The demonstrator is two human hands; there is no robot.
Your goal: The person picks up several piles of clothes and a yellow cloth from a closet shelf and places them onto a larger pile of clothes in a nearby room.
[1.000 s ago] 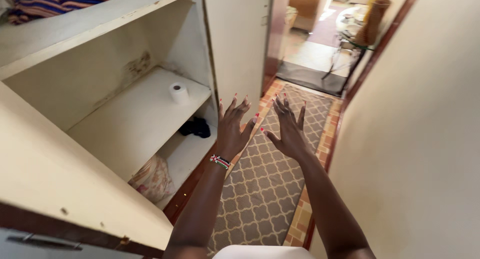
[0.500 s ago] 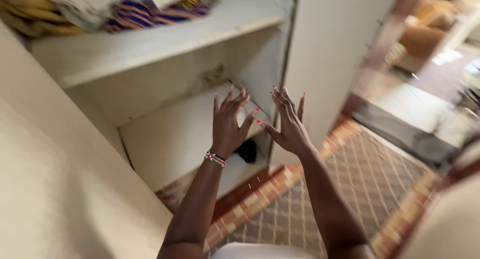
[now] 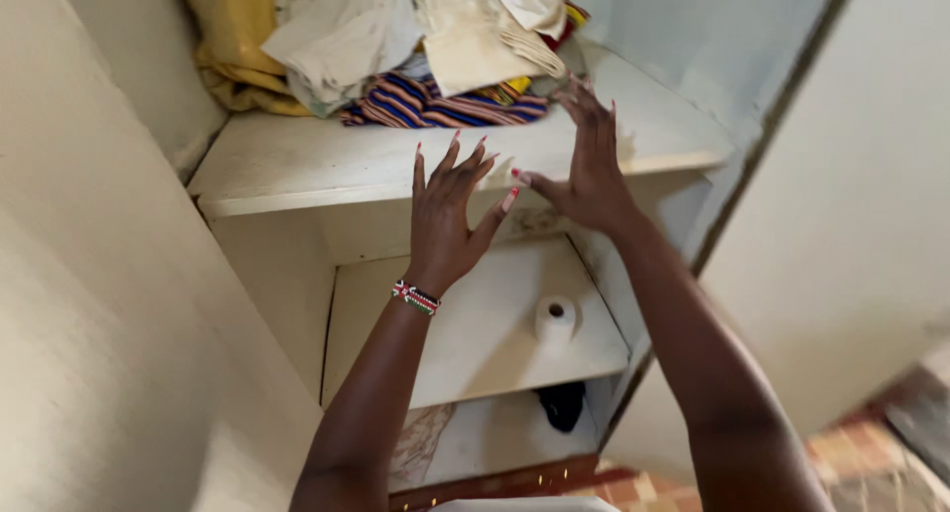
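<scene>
**Now my hands are up by the soft pile of cloth**

Here my left hand (image 3: 442,220) is in the air, near the front edge of the white wooden top shelf (image 3: 327,166). Its fingers are spread wide and hold nothing. My right hand (image 3: 592,161) is farther in, fingers spread too, with the tips just beside the striped blue and orange cloth (image 3: 435,101).

That cloth lies at the bottom of a messy pile. A cream folded cloth (image 3: 475,37) and a yellow cloth (image 3: 233,37) sit far back with it. I think they are all soft, light and floppy. A good place to grab looks like the near edge, low down, so the pile does not slide.

Below, a white paper roll (image 3: 555,318) stands on the middle shelf (image 3: 465,344).
</scene>
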